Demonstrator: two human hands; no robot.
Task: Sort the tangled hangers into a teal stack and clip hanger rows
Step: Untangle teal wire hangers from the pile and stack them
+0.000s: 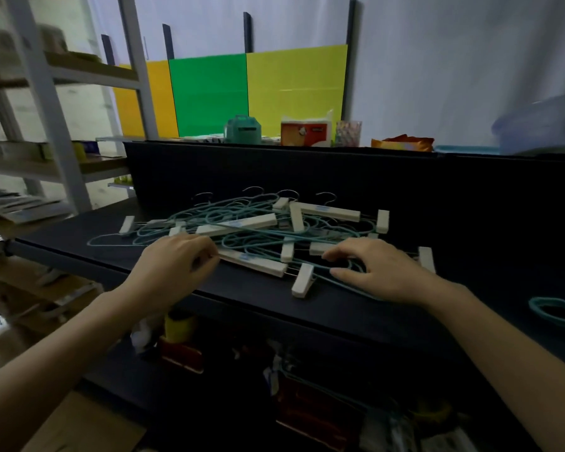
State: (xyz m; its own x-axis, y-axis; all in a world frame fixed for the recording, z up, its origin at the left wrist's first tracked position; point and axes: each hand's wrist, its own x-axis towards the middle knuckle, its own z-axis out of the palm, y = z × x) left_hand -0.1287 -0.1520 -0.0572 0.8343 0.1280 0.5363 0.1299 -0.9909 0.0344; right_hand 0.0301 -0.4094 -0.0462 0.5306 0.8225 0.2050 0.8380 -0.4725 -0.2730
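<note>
On the bench (242, 298), the left hand (177, 261) seems to pinch the end of a clip hanger (253, 261); the right hand (384, 270) rests spread-fingered on tangled teal hangers (242, 238).

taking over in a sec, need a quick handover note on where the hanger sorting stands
Left hand: fingers curled at the left end of the near clip hanger; grip unclear.
Right hand: fingers loosely spread, resting on the teal hangers at the pile's right side.
Pile: teal and white clip hangers tangled together on the black table.
Done: one lone teal hanger lies apart at the far right.
Left: nearly all of it; no clip hanger rows yet.
</note>
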